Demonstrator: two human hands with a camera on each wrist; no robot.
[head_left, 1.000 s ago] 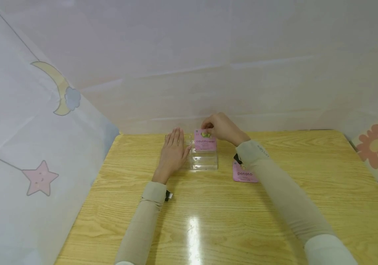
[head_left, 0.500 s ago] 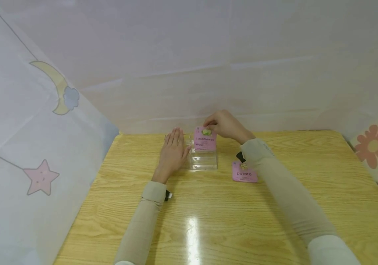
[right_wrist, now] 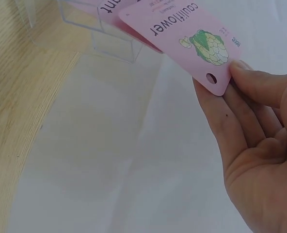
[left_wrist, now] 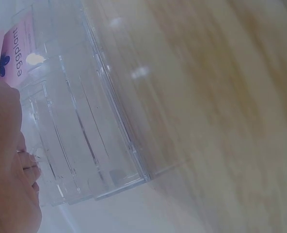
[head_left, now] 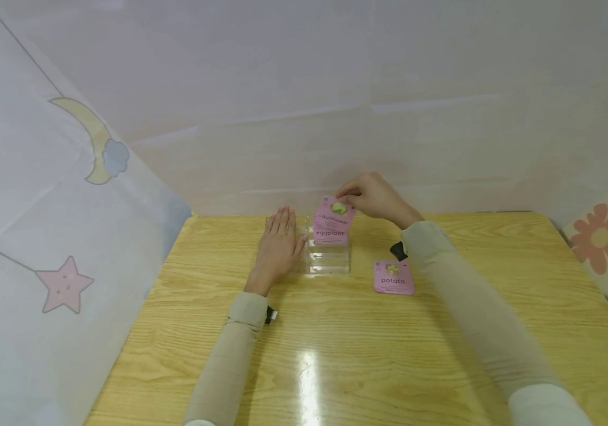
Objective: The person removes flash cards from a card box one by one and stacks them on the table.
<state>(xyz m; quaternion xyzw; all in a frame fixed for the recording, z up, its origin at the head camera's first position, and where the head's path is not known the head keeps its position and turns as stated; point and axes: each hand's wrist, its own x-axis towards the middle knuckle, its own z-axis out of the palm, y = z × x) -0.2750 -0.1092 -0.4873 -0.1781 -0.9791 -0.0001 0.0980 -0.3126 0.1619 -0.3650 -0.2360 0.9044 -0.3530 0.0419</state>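
Note:
Between thumb and fingers my right hand (head_left: 372, 196) pinches a pink cauliflower card (right_wrist: 189, 41) by its corner with the punched hole. The card is tilted and overlaps a pink eggplant card (head_left: 330, 235), which stands in the back part of a clear tiered card holder (head_left: 329, 260). My left hand (head_left: 278, 245) lies flat with straight fingers over the left side of the holder, hiding much of it. In the left wrist view the holder's stepped slots (left_wrist: 80, 116) show beside that hand, and the eggplant card (left_wrist: 20, 53) is partly covered by the cauliflower card.
A pink potato card (head_left: 393, 278) lies on the wooden table (head_left: 346, 349), right of the holder. Behind the table's far edge hangs a pale cloth backdrop (head_left: 283, 118), close to the holder and my right hand.
My right hand has drawn the cauliflower card up and to the right, tilting it. More of the eggplant card's lettering now shows. The left hand has stayed in place.

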